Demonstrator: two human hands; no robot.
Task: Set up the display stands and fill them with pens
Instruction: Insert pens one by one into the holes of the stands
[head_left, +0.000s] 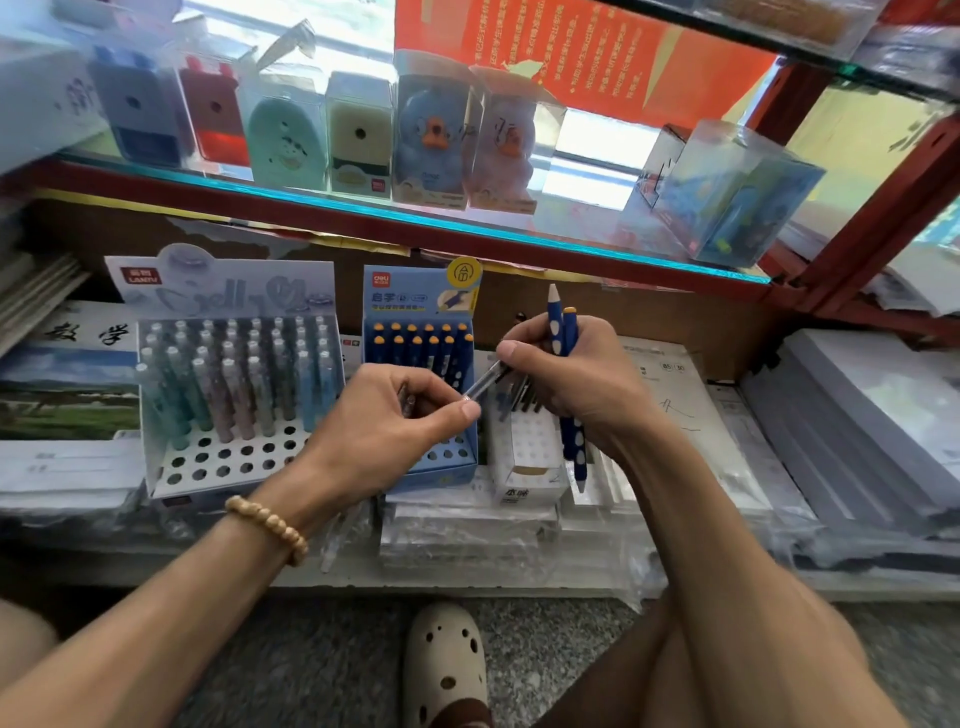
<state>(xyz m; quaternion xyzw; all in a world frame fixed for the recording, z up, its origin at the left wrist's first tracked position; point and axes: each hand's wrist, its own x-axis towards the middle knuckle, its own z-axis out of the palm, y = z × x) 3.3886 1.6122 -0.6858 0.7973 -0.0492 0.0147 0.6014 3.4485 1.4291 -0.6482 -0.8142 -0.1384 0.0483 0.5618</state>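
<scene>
- Hands meet at frame centre, before the blue stand (447, 470).
- Left hand (400, 421): thumb and forefinger pinch the lower end of a clear sleeve (482, 383).
- Right hand (566, 379): fingers curl round two blue pens (563, 332), tips at 6 o'clock; thumb presses the sleeve's upper end.
- Blue stand: pens fill the rear rows; front holes are open.
- White stand (218, 462), at 9 o'clock of the blue stand: pastel pens (234, 384) at rear.
- White box (527, 467), at 3 o'clock, touches the blue stand.

The left hand (400, 415) hides the blue display stand's (447, 467) front holes; the shelf boxes (358, 135) are blurred.
</scene>
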